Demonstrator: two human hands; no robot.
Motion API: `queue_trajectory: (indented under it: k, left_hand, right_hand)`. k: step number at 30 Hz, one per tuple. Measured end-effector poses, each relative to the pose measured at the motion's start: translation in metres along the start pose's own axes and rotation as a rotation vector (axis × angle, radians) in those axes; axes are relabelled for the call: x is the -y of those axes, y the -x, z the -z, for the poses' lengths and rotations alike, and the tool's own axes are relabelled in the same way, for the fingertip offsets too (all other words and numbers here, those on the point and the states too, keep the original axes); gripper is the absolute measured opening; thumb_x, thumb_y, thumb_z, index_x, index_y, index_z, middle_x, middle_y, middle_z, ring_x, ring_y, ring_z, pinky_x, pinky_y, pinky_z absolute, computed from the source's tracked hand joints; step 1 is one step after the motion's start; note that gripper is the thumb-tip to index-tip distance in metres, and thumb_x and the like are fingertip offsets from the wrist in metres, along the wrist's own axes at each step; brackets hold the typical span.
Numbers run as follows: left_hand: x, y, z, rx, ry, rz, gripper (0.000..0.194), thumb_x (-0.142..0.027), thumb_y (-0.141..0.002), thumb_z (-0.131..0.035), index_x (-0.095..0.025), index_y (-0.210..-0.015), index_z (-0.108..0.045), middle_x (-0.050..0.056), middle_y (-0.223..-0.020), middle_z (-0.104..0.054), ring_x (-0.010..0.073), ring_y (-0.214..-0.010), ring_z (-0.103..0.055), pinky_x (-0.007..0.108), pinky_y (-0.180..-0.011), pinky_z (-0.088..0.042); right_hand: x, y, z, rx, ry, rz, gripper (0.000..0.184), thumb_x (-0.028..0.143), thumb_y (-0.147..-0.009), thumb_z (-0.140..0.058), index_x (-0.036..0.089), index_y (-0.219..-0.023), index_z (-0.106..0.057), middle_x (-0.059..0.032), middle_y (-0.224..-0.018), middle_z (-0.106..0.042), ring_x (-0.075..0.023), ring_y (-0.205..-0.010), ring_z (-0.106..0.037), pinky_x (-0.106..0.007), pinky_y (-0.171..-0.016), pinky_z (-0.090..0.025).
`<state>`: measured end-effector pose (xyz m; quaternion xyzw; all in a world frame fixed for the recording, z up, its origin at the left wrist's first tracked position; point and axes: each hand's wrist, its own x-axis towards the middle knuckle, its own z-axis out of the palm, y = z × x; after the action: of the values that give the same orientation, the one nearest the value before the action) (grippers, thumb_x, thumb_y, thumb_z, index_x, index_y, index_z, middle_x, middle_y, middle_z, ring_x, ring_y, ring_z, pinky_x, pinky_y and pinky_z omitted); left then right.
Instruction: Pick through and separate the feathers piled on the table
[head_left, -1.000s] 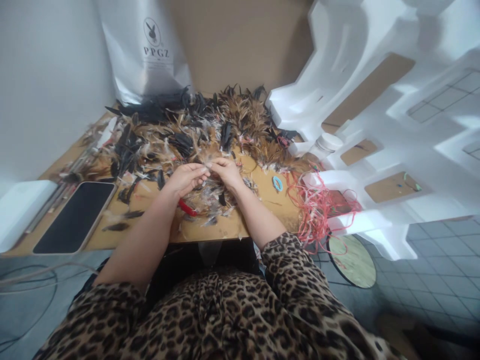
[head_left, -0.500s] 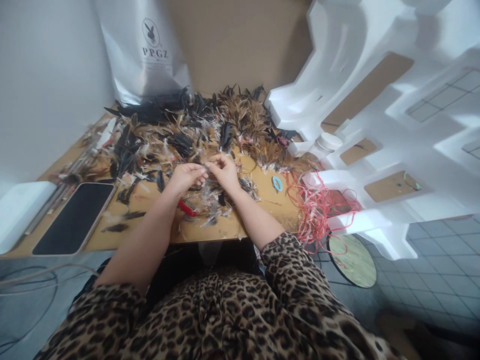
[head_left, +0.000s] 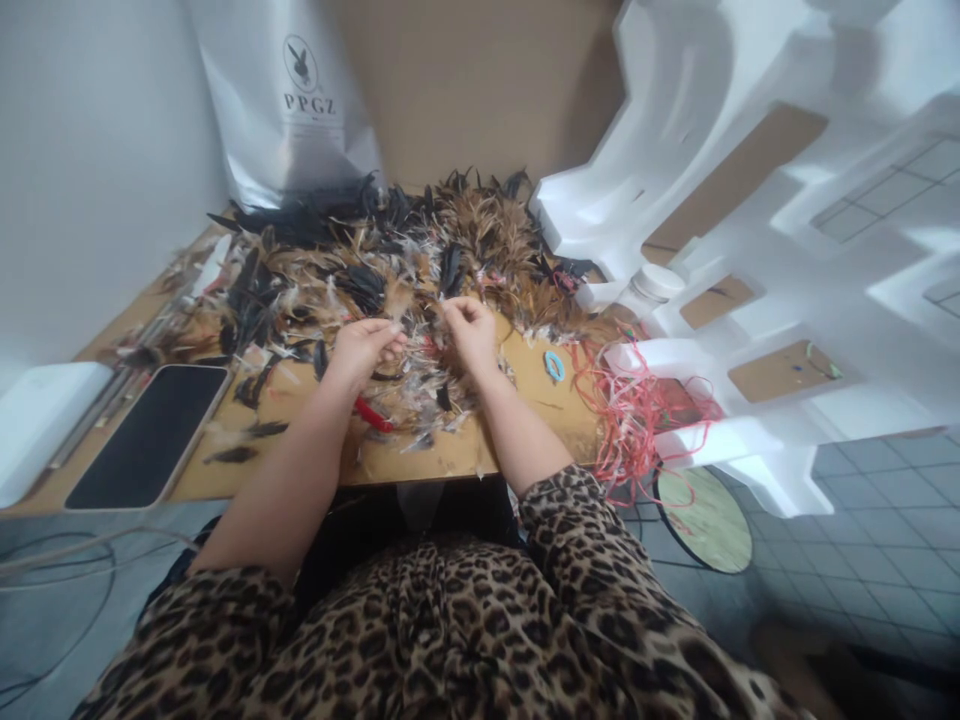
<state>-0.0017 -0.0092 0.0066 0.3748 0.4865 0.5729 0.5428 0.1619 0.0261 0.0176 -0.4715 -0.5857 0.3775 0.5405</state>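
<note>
Above the feather-strewn table, my left hand is closed in a pinch. A small brown feather appears to stick up from its fingertips. To the right, my right hand also pinches, thumb against forefinger; what it holds, if anything, is too small to make out. A gap separates the two hands. Beneath them lies a loose heap of short grey and brown feathers, with a red strip at its near left side. Black feathers and a large brown feather bunch lie beyond my hands.
A phone and a white box lie at the left. Right of my hands are a blue ring, tangled pink string, a white-lidded jar and white foam packaging. A silver bag stands behind.
My hands have moved apart. The right one has shifted right and slightly away from me; the left has moved a little left. Fingers on both remain pinched.
</note>
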Motion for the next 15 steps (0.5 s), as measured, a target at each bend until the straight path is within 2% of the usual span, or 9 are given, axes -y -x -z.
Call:
queue_trajectory:
  k: [2,4,8,11,15]
  left_hand:
    - [-0.002,-0.001,0.003,-0.012,0.080,0.014,0.014,-0.020,-0.064,-0.071,-0.009,-0.071,-0.065,0.005,-0.064,-0.066,0.0055,-0.048,-0.056,0.013,-0.043,-0.038]
    - [-0.003,-0.002,0.006,-0.019,0.138,0.018,0.013,-0.019,-0.065,-0.070,-0.010,-0.072,-0.065,0.005,-0.066,-0.067,0.0056,-0.051,-0.057,0.013,-0.043,-0.038]
    - [0.000,-0.006,0.010,-0.017,0.214,0.033,0.011,-0.018,-0.066,-0.070,-0.010,-0.073,-0.065,0.005,-0.068,-0.067,0.0053,-0.052,-0.059,0.012,-0.044,-0.039]
    - [0.001,-0.007,0.012,-0.010,0.270,0.055,0.009,-0.016,-0.068,-0.068,-0.010,-0.073,-0.064,0.004,-0.067,-0.067,0.0047,-0.051,-0.058,0.011,-0.044,-0.039]
    - [-0.001,-0.006,0.011,0.002,0.284,0.081,0.008,-0.014,-0.068,-0.068,-0.009,-0.073,-0.064,0.004,-0.066,-0.066,0.0038,-0.049,-0.057,0.011,-0.042,-0.039]
  right_hand:
    - [0.001,-0.012,0.017,-0.147,0.003,0.069,0.032,0.046,-0.074,-0.054,0.015,-0.077,-0.060,-0.0008,-0.073,-0.057,-0.0104,-0.068,-0.049,-0.023,-0.068,-0.040]
    - [-0.002,-0.023,0.036,-0.186,0.037,0.085,0.031,0.045,-0.074,-0.055,0.014,-0.074,-0.061,0.0002,-0.067,-0.056,-0.0093,-0.062,-0.047,-0.023,-0.064,-0.039]
    - [-0.014,-0.035,0.061,-0.051,0.228,0.017,0.025,0.037,-0.069,-0.059,0.013,-0.069,-0.063,0.0006,-0.060,-0.057,-0.0091,-0.057,-0.046,-0.023,-0.059,-0.037]
    - [-0.023,-0.034,0.061,0.072,0.373,-0.029,0.020,0.031,-0.069,-0.058,0.013,-0.069,-0.065,-0.0008,-0.062,-0.061,-0.0104,-0.058,-0.051,-0.023,-0.060,-0.039]
    - [-0.028,-0.025,0.041,0.157,0.588,0.011,0.022,0.033,-0.072,-0.056,0.015,-0.070,-0.067,-0.0024,-0.069,-0.065,-0.0122,-0.064,-0.055,-0.024,-0.063,-0.039]
